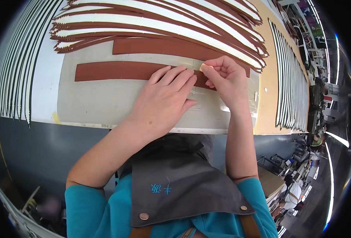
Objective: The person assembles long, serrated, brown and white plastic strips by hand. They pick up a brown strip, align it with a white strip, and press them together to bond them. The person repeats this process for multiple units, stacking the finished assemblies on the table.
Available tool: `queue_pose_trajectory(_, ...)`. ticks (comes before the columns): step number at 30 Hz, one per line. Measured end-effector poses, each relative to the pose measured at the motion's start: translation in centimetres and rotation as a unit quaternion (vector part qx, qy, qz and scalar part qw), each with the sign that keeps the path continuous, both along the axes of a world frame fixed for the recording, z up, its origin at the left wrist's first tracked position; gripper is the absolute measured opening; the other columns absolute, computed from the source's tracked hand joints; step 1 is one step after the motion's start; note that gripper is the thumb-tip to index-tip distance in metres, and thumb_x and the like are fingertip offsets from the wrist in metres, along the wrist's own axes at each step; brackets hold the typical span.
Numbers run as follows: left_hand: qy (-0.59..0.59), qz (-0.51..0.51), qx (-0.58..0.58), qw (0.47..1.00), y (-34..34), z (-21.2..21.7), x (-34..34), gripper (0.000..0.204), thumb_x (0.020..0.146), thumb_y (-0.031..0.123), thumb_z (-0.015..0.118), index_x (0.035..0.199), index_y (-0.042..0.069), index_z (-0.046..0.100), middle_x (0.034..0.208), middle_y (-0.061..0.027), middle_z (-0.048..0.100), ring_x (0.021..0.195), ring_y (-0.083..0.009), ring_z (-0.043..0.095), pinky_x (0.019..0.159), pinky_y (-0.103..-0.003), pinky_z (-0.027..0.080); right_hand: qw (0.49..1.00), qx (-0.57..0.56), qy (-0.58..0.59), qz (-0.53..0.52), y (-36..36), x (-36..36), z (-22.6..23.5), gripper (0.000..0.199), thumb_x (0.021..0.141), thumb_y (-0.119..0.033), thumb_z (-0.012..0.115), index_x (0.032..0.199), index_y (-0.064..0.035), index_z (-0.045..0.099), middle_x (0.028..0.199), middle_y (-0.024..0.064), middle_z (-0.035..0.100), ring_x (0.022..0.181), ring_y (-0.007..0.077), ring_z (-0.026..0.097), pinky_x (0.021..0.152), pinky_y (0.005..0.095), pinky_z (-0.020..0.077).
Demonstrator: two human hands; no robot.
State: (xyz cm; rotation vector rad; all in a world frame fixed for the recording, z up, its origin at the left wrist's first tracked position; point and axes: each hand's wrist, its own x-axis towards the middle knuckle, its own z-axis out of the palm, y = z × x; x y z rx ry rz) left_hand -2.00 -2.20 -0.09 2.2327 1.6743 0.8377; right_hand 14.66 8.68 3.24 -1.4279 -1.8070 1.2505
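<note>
View from the head over a table [267, 123], with two bare hands at work on a brown strip. The left hand [163, 93] lies palm down, its fingers extended close together and its thumb set apart; the fingertips rest on the front brown strip [112, 71], pressing it flat and gripping nothing. The right hand [225, 77] is closed in a pinch: thumb and forefinger grip a small pale piece [202, 68] at the far edge of the same strip, just beside the left fingertips. Whether the piece touches the strip cannot be told.

The front strip lies across a greyish mat [92, 103], its left end square and its right part largely hidden by the hands. Behind it, nearly parallel, lies a back brown strip [151, 47], whose right end shows beyond the right hand. Farther back, a layered pile of brown-and-white strips [143, 19] with jagged ends spans the table. A row of dark-and-white strips [15, 59] occupies the left side; a similar row [292, 83] lies at the right on a tan surface [265, 105]. Below the table's near edge: a dark grey apron [187, 194] with metal studs, worn over a teal shirt [86, 208].
</note>
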Motion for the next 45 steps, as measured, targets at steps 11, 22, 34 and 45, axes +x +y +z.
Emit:
queue_pose_trajectory(11, -0.02, -0.001, 0.014, 1.0, 0.2, -0.2, 0.2, 0.052, 0.093, 0.03, 0.07, 0.134, 0.001, 0.06, 0.14, -0.0094, 0.057, 0.135, -0.0269, 0.049, 0.115, -0.044, 0.036, 1.0, 0.02, -0.004, -0.023, -0.2, -0.2, -0.9, 0.009, 0.089, -0.005, 0.072, 0.09, 0.0029, 0.068, 0.076, 0.0034, 0.067, 0.066, 0.0057, 0.061, 0.059, 0.0228, 0.0555)
queue_pose_trajectory(22, -0.017, 0.0, 0.018, 1.0, 0.2, -0.3, 0.2, 0.053, 0.092, 0.03, 0.071, 0.134, 0.001, 0.06, 0.138, -0.0092, 0.058, 0.134, -0.0264, 0.05, 0.114, -0.044, 0.037, 0.998, 0.052, -0.026, -0.02, 0.0, 0.0, -2.0, 0.008, 0.086, -0.005, 0.073, 0.086, 0.0011, 0.068, 0.073, 0.0008, 0.066, 0.064, 0.0046, 0.059, 0.06, 0.0221, 0.0508)
queue_pose_trajectory(34, -0.017, 0.002, 0.012, 1.0, 0.3, -0.3, 0.3, 0.052, 0.092, 0.03, 0.07, 0.134, 0.001, 0.06, 0.14, -0.0087, 0.057, 0.135, -0.0265, 0.049, 0.115, -0.044, 0.036, 0.996, 0.062, -0.058, -0.01, 0.1, -0.1, -1.8, 0.007, 0.09, -0.004, 0.074, 0.09, 0.0001, 0.068, 0.08, 0.0027, 0.07, 0.065, 0.0046, 0.061, 0.058, 0.0195, 0.0511)
queue_pose_trajectory(45, -0.042, 0.006, 0.01, 0.999, 0.2, -0.4, 0.2, 0.044, 0.093, 0.019, 0.067, 0.133, 0.001, 0.061, 0.14, -0.0095, 0.059, 0.134, -0.0275, 0.05, 0.114, -0.044, 0.038, 0.992, -0.004, 0.115, -0.048, -2.6, 1.3, -0.7, 0.007, 0.091, -0.002, 0.074, 0.091, -0.0004, 0.068, 0.079, 0.0021, 0.07, 0.065, 0.0022, 0.059, 0.057, 0.0175, 0.0461)
